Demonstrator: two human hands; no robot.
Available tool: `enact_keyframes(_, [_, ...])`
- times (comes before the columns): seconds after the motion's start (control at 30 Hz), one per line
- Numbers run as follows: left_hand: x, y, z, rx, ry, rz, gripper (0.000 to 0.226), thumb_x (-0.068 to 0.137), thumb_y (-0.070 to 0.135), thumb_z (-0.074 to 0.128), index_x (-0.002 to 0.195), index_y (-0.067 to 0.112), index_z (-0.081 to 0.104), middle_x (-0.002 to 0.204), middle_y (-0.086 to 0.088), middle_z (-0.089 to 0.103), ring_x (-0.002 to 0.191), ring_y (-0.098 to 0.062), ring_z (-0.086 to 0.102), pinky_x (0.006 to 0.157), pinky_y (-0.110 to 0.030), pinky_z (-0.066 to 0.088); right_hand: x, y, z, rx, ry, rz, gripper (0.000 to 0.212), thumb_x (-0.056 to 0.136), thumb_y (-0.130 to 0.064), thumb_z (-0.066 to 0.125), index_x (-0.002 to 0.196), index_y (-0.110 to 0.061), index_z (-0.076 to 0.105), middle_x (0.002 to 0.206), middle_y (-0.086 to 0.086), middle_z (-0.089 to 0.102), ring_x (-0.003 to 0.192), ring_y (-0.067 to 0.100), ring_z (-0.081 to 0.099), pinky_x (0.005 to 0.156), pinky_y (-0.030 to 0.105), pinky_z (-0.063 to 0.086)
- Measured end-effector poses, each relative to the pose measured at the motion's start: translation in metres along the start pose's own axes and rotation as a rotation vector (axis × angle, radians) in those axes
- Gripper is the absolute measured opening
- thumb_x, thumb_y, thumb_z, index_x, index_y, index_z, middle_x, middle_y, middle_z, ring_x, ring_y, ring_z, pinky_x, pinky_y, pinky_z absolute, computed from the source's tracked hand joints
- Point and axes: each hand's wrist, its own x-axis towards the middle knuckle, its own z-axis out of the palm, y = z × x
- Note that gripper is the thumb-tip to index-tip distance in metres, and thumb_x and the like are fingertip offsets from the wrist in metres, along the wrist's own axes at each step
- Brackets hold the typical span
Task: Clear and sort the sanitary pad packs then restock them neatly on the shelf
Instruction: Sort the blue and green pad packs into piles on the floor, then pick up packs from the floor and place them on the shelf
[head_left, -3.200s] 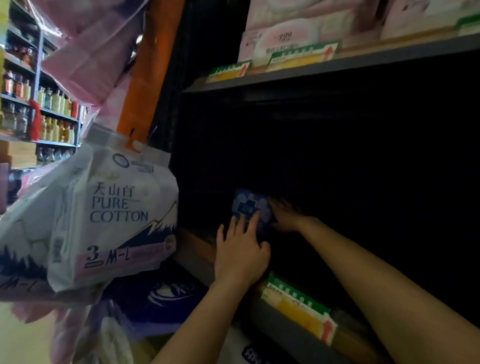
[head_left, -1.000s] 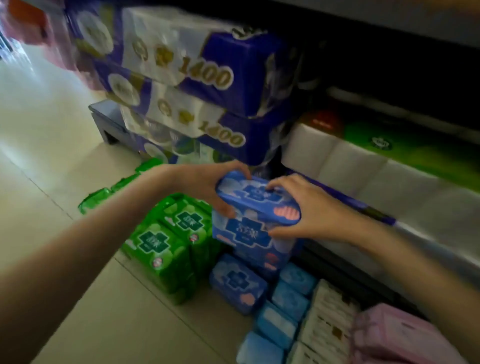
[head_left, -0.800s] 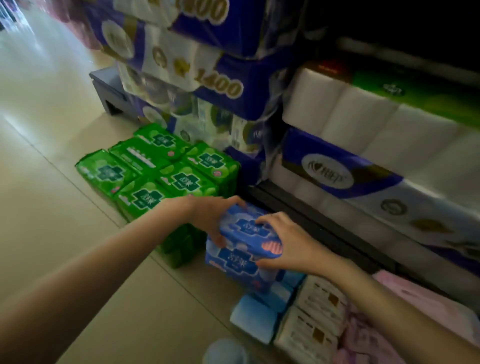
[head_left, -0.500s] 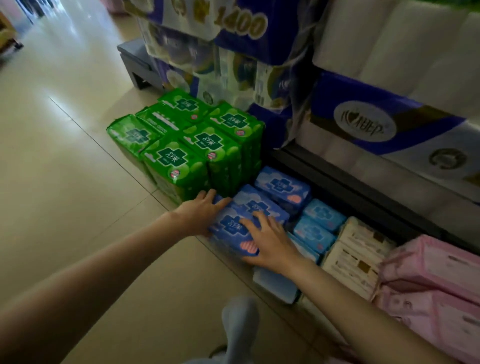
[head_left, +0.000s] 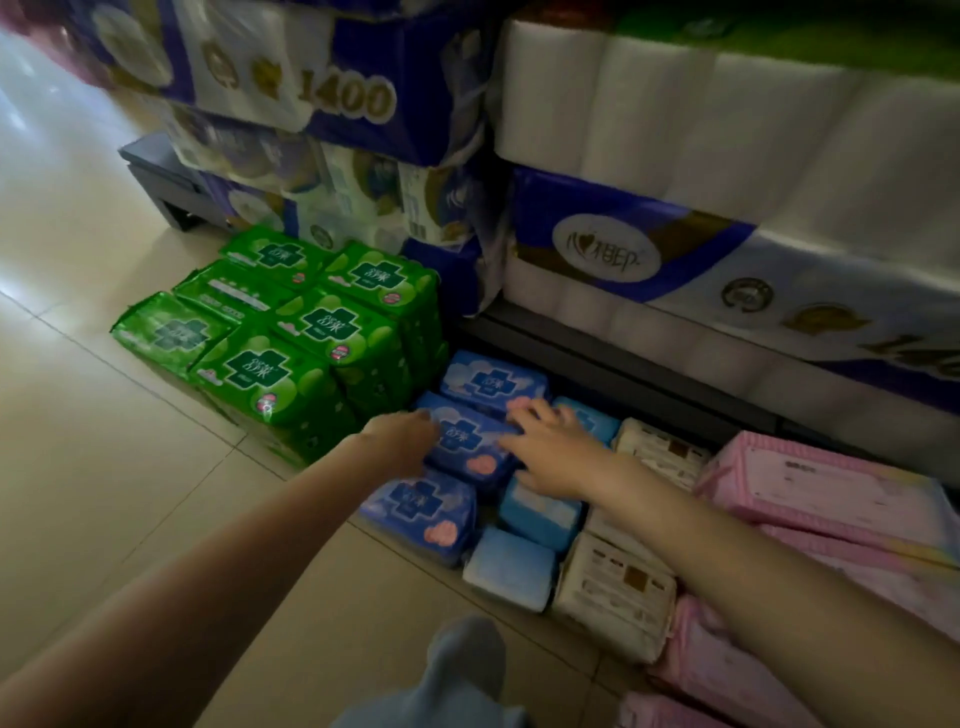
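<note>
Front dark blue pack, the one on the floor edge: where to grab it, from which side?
Dark blue pack lies flat, soft. Take its two short ends from above: the aisle-side end is free, light blue packs crowd its right. Probably one hand pinches each end.

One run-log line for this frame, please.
stage: sorting on floor | left hand: on dark blue pack | right hand: flat on same pack

My left hand blurs, so I cannot tell its grip on the dark blue pack. My right hand hides that pack's right end. The pink packs run off the right edge, print unreadable.
</note>
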Motion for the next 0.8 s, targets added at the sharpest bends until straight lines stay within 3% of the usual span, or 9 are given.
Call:
enact_keyframes(0.27, [0.014, 0.120, -0.118, 0.118, 0.399, 0.282, 0.044, 0.092, 0.020, 0.049, 0.134, 0.014, 0.041, 0.136, -0.008, 0.042, 0.119, -0.029, 0.049, 0.095, -0.039, 0.039, -0.146, 0.142, -0.053, 0.068, 0.145, 0.361, 0.043, 0.093, -0.033, 0.050, 0.135, -0.025, 0.042, 0.137, 0.005, 0.036, 0.127, 0.026, 0.029, 0.102, 0.039, 0.031])
enact_keyframes(0.5, [-0.001, 0.276, -0.174, 0.193, 0.673, 0.698, 0.044, 0.090, 0.019, 0.052, 0.133, 0.013, 0.048, 0.137, -0.009, 0.047, 0.120, -0.029, 0.049, 0.096, -0.036, 0.039, -0.280, 0.190, -0.030, 0.118, 0.117, 0.553, 0.046, 0.092, -0.032, 0.051, 0.136, -0.023, 0.041, 0.133, 0.005, 0.039, 0.122, 0.024, 0.035, 0.097, 0.036, 0.035])
enact_keyframes(0.6, [-0.013, 0.343, -0.176, 0.176, 0.689, 0.915, 0.038, 0.089, 0.019, 0.045, 0.123, 0.009, 0.056, 0.127, -0.013, 0.053, 0.112, -0.032, 0.054, 0.090, -0.041, 0.044, -0.347, 0.206, -0.002, 0.112, 0.098, 0.666, 0.045, 0.093, -0.033, 0.050, 0.136, -0.022, 0.040, 0.132, 0.006, 0.041, 0.123, 0.025, 0.037, 0.098, 0.036, 0.032])
enact_keyframes(0.7, [-0.019, 0.408, -0.162, 0.223, 0.580, 1.104, 0.050, 0.077, 0.028, 0.033, 0.107, 0.004, 0.064, 0.107, -0.018, 0.061, 0.092, -0.037, 0.062, 0.073, -0.044, 0.053, -0.417, 0.219, 0.040, 0.155, 0.049, 0.824, 0.050, 0.094, -0.037, 0.050, 0.139, -0.022, 0.036, 0.137, 0.006, 0.039, 0.127, 0.027, 0.035, 0.101, 0.039, 0.033])
enact_keyframes(0.8, [-0.016, 0.465, -0.140, 0.325, 0.517, 1.134, 0.060, 0.072, 0.035, 0.028, 0.111, 0.005, 0.063, 0.111, -0.018, 0.060, 0.093, -0.037, 0.061, 0.080, -0.043, 0.049, -0.476, 0.224, 0.090, 0.210, -0.029, 0.939, 0.055, 0.093, -0.039, 0.052, 0.143, -0.025, 0.031, 0.140, 0.005, 0.034, 0.129, 0.027, 0.033, 0.100, 0.040, 0.031])
